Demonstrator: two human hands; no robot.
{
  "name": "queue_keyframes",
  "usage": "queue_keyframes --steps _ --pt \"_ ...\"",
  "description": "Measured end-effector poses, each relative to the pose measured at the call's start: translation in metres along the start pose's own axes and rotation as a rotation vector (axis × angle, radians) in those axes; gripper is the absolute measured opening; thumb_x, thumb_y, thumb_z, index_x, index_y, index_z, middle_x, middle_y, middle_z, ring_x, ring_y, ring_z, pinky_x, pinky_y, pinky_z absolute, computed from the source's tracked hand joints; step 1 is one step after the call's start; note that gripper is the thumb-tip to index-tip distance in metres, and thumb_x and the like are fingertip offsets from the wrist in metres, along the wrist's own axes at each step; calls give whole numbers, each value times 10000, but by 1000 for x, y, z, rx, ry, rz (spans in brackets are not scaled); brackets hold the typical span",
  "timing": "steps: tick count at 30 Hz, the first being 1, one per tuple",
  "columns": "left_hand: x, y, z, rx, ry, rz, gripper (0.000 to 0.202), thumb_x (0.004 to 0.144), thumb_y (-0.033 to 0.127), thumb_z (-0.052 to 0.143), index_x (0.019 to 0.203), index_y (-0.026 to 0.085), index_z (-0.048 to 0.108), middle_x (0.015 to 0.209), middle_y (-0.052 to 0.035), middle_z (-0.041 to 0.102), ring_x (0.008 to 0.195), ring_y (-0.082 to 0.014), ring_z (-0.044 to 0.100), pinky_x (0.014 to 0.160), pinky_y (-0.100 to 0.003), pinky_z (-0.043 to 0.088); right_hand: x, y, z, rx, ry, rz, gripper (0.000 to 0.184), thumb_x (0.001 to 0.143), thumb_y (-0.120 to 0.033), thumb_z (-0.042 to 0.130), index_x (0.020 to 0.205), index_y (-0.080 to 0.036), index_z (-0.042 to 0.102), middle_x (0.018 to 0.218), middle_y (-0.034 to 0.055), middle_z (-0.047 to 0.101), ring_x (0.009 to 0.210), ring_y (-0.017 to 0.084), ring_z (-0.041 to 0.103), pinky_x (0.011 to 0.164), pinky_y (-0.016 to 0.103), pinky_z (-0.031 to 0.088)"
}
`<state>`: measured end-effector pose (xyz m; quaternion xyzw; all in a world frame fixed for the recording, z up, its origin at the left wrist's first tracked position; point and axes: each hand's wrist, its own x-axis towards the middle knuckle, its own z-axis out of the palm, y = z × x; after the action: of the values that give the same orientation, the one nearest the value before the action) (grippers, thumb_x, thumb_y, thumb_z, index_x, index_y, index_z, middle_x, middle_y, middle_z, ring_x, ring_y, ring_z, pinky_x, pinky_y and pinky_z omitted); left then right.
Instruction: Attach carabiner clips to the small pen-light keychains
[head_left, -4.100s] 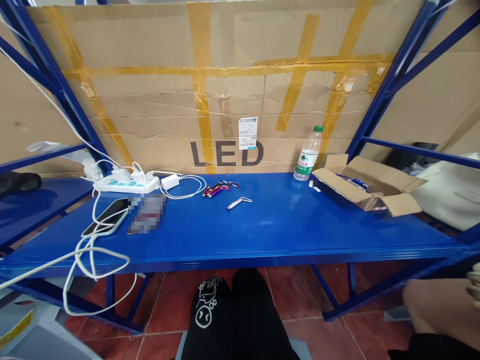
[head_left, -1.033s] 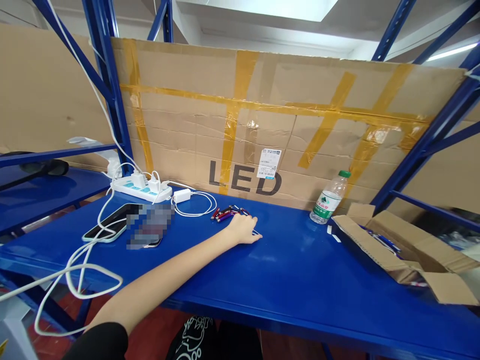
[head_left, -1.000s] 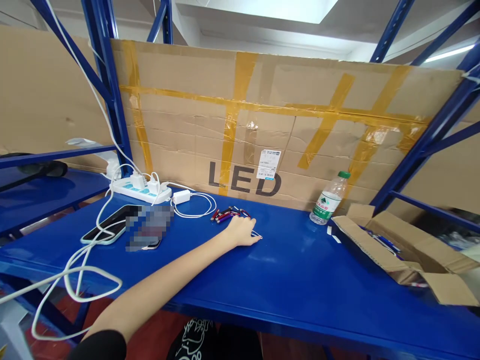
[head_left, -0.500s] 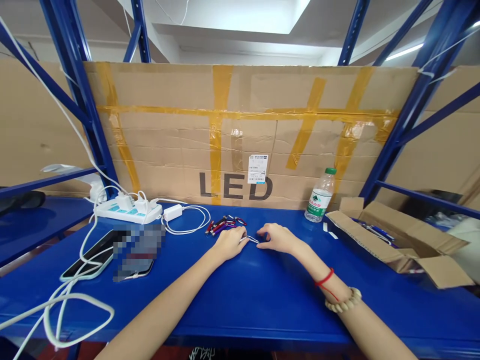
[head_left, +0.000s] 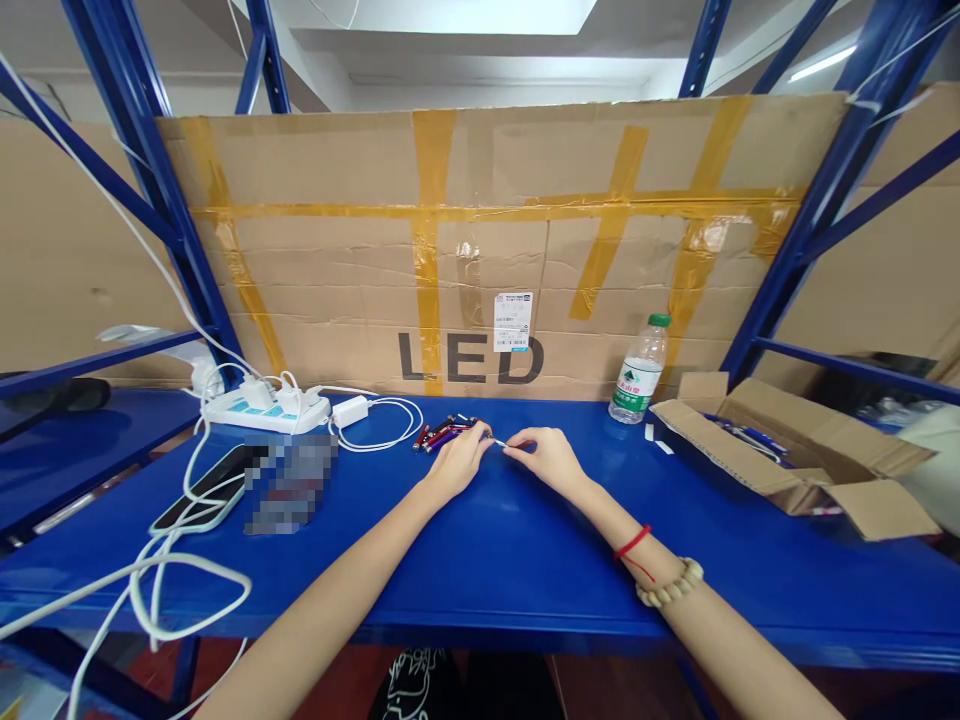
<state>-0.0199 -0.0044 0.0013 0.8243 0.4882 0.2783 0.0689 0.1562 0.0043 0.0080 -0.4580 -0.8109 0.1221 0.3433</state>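
Between my hands is a slender, shiny silver piece [head_left: 499,443], too small to name its kind. My left hand [head_left: 459,465] pinches its left end, just in front of a small pile of shiny red, purple and dark tube-like pieces [head_left: 442,433]. My right hand [head_left: 551,460] has thumb and forefinger closed at the other end of the piece. Part of the pile is hidden behind my left fingers.
At right, an open cardboard box [head_left: 757,475] holds blue pen-like items, near a green-capped water bottle [head_left: 639,372] and white scraps [head_left: 663,446]. At left are a power strip [head_left: 259,412], a phone [head_left: 202,495] and loose white cables [head_left: 187,570]. Cardboard [head_left: 337,300] stands behind.
My right thumb and forefinger have closed on the right end of the silver piece; they were apart before. The view has tilted down a little.
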Motion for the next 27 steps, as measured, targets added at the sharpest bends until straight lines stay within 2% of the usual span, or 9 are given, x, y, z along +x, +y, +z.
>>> queue_keyframes --steps 3,7,9,13,18,22,27 --pt "-3 4 0 -46 26 -18 222 914 304 258 1022 216 430 1055 -26 569 979 -135 539 788 -247 432 -1 1 4 106 14 15 104 730 -272 595 698 -188 647 729 8 673 682 146 621 644 230 462" --pt "-6 9 -1 1 48 -73 280 905 374 265 950 204 482 996 -23 584 943 -148 546 750 -257 440 -1 -2 7 122 6 15 103 716 -286 609 698 -187 632 735 8 664 667 144 612 614 232 466" --pt "-6 11 -2 56 48 -84 315 903 386 266 882 190 512 942 -27 596 910 -152 556 719 -251 442 -1 -2 7 112 9 10 112 708 -280 616 783 -198 630 770 3 658 652 134 604 600 232 468" --pt "-6 12 -2 121 40 -60 322 911 345 254 868 182 528 913 -31 612 876 -147 573 681 -233 441 -1 -1 6 87 18 -25 323 727 -275 589 1045 -221 576 831 8 641 636 118 587 599 231 470" --pt "-6 14 -4 183 31 -65 328 919 318 223 916 192 526 911 -34 625 870 -149 585 670 -227 444 -3 -2 7 -38 -51 -139 271 823 -327 445 997 -226 625 802 23 624 642 128 560 575 227 440" --pt "-6 14 -3 233 26 -71 330 915 315 225 909 186 528 880 -45 634 839 -162 601 649 -231 444 -4 -7 5 -75 -42 -130 334 813 -306 445 1111 -229 575 798 25 613 624 123 545 567 220 424" --pt "-6 12 -3 242 5 -55 332 913 320 225 911 192 531 867 -48 645 826 -179 612 629 -243 447 -4 -12 1 -133 -83 -111 316 797 -296 447 1066 -237 603 768 19 599 644 128 547 538 206 384"
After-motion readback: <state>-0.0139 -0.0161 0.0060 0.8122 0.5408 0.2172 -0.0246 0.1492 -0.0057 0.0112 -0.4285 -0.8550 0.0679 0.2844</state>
